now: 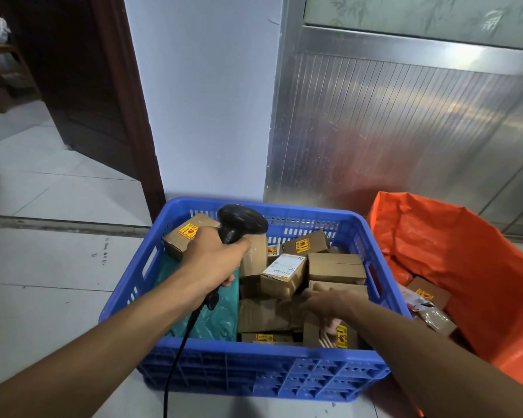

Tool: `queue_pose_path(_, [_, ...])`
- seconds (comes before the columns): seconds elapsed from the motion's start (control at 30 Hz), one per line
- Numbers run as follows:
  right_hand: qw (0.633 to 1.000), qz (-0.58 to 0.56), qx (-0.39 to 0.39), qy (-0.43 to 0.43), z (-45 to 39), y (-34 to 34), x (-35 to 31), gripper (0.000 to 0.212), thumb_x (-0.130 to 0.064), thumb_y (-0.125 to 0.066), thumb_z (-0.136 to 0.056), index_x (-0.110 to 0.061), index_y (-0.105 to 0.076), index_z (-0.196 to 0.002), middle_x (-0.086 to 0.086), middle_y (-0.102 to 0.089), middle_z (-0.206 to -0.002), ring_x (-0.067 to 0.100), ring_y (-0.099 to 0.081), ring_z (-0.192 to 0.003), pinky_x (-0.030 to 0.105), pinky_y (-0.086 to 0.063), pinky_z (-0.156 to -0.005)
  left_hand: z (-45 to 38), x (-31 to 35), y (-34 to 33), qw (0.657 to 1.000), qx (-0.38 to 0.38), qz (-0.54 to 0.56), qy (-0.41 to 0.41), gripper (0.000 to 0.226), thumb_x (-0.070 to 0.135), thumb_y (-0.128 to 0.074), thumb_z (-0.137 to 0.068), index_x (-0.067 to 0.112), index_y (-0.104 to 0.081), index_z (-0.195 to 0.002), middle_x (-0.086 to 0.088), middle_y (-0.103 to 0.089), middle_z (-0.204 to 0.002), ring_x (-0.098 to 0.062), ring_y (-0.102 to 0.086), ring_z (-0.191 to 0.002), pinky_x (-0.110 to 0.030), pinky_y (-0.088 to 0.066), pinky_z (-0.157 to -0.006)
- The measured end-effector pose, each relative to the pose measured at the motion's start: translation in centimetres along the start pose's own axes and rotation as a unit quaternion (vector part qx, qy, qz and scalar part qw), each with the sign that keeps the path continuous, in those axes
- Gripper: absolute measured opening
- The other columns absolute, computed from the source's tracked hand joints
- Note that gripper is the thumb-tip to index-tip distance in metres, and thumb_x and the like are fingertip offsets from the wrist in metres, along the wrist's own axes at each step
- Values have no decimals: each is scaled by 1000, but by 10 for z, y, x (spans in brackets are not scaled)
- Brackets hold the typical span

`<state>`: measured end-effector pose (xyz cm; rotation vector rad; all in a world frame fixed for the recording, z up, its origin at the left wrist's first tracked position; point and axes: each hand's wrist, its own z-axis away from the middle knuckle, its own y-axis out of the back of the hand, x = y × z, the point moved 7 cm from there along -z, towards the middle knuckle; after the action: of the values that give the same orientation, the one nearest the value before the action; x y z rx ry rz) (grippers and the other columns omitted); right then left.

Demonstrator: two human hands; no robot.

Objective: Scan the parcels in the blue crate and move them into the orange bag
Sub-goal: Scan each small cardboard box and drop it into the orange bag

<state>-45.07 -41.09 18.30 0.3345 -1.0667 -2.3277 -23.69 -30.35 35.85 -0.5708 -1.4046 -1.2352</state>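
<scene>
Left hand (212, 260) clenched on scanner (239, 223), right hand (326, 300) loose over parcels (287, 274) in blue crate (254, 366); next: lift one, scan.

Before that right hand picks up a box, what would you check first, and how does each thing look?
1. Scanner gripped by the left hand: ok.
2. Right hand free, over the boxes: ok.
3. Parcels left in the blue crate: ok, many.
4. Label showing on the white-labelled box: ok.
5. Orange bag open: ok.
6. Which box the right hand will take: cannot tell.
</scene>
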Motion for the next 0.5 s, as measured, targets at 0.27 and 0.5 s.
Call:
queue_pose_path(0.27, [993,101,-44,29,9,-3,-28,55,-33,-45,-105,-26,-28,-157,6,-12,-166,30,-14,-151,45,-23,-117,-1,1,2,1000,0,13,-4,21,20,-66,-92,9,-63,-75,-6,-56,-59,-18,-50,-45,-28,-45,-50])
queue_pose_path(0.5, [976,202,-75,-5,13,-9,-25,66,-19,-65,-94,-30,-35,-153,9,-12,-164,36,-15,-149,50,-36,-109,-1,1,1,1000,3,-3,-8,21,22,-67,-91,9,-64,-75,-4,-57,-56,-18,-53,-44,-30,-48,-52])
